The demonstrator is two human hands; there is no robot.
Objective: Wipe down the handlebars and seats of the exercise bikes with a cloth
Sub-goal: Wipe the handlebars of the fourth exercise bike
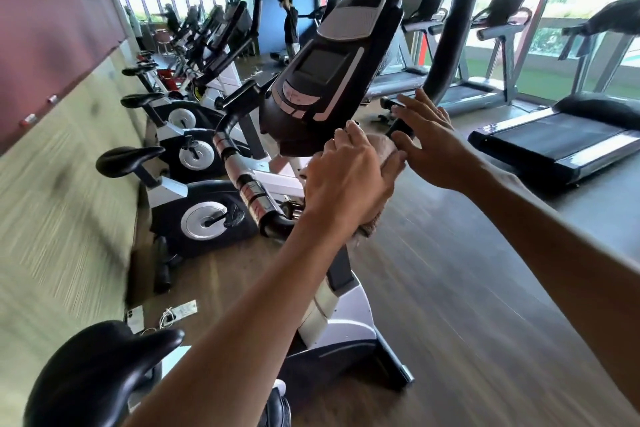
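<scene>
The nearest exercise bike has a black console (332,69) tilted toward me and a black seat (100,367) at the bottom left. Its left handlebar (242,170) bears chrome sensor bands; its right handlebar (446,45) rises black behind the console. My left hand (343,184) grips a pinkish-beige cloth (381,149) just under the console, at the middle of the bars. My right hand (429,146) reaches forward with fingers spread, touching the lower part of the right handlebar beside the cloth.
More exercise bikes (194,156) with black seats line the left wall. Treadmills (561,142) stand along the windows at right. A person (291,28) stands far back. Cables and a power strip (173,312) lie on the wooden floor by the wall.
</scene>
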